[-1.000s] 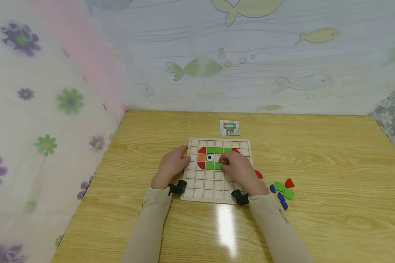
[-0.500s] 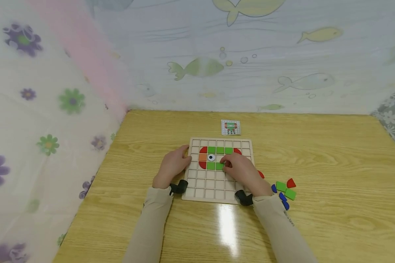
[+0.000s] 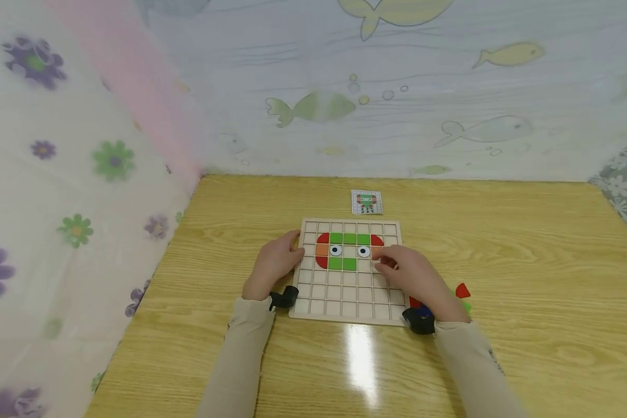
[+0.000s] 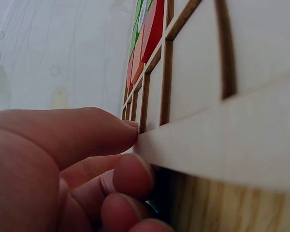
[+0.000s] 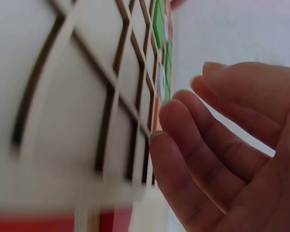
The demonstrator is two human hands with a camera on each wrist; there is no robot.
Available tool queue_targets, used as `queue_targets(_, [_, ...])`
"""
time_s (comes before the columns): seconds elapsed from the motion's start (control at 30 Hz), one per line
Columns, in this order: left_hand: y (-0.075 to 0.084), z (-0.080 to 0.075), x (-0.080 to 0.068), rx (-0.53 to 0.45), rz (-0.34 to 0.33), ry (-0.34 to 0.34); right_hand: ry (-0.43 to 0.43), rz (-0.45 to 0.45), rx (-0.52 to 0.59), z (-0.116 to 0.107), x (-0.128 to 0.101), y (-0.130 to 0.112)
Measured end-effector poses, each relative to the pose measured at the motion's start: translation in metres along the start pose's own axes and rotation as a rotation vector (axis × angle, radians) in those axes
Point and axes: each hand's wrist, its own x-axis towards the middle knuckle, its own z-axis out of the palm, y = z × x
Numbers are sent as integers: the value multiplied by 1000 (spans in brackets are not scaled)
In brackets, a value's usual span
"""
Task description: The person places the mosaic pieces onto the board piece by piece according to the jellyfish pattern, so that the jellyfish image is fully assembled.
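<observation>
A wooden grid board (image 3: 339,290) lies in the middle of the table. In its upper rows sit red quarter-rounds (image 3: 322,238), green squares (image 3: 349,238), an orange square (image 3: 321,250) and two white eye pieces (image 3: 363,251). My left hand (image 3: 292,247) holds the board's left edge; in the left wrist view its thumb (image 4: 111,130) lies on the rim and the fingers curl against the side. My right hand (image 3: 384,264) hovers over the board's right side with fingers relaxed and nothing in them, as the right wrist view shows (image 5: 183,106).
A small pattern card (image 3: 366,201) lies beyond the board. Loose red (image 3: 462,290) and green (image 3: 466,305) pieces lie right of the board, partly hidden by my right wrist. Patterned cloth walls (image 3: 110,157) close in the back and left of the table.
My right hand has drawn back to the right from the board's middle, uncovering a second eye piece in the row beside the first. The left hand has stayed put.
</observation>
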Motion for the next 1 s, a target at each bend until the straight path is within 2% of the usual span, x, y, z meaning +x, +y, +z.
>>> queue_targets(0.53, [-1,-2,1,-17,-15,-8,-28,70,-46,-33,-41,42])
queue_targets(0.8, [-1,-2,1,-9,-7,-9,-59,43,-84,-47,-61,59])
queue_targets(1.0, [-1,0,2,2,-9,-1,-89,-40,-160,-54,-71,74])
